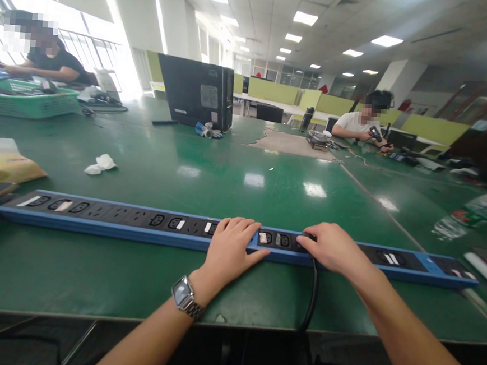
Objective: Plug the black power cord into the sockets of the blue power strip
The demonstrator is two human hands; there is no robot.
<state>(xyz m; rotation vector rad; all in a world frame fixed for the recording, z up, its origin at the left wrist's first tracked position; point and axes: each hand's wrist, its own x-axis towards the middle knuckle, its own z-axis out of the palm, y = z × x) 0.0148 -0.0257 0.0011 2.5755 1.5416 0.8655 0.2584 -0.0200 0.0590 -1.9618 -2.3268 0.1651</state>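
Observation:
A long blue-and-black power strip [118, 215] with several sockets lies across the near part of the green table. My left hand [231, 242] is laid over its middle, fingers bent toward the far edge and thumb along the near side, gripping the strip. To the right, my right hand [333, 247] pinches a black plug [308, 237] at a socket. Mostly covered by my fingers, the plug does not show how deep it sits. From it a black power cord [314, 295] hangs down over the table's front edge.
A black computer tower [195, 91] stands farther back, with gloves [208, 130] beside it. A green basket [30, 104] is at left, near crumpled tissue [101, 163]. At right lies a plastic bottle [472, 214]. Two other people sit at the table's far sides.

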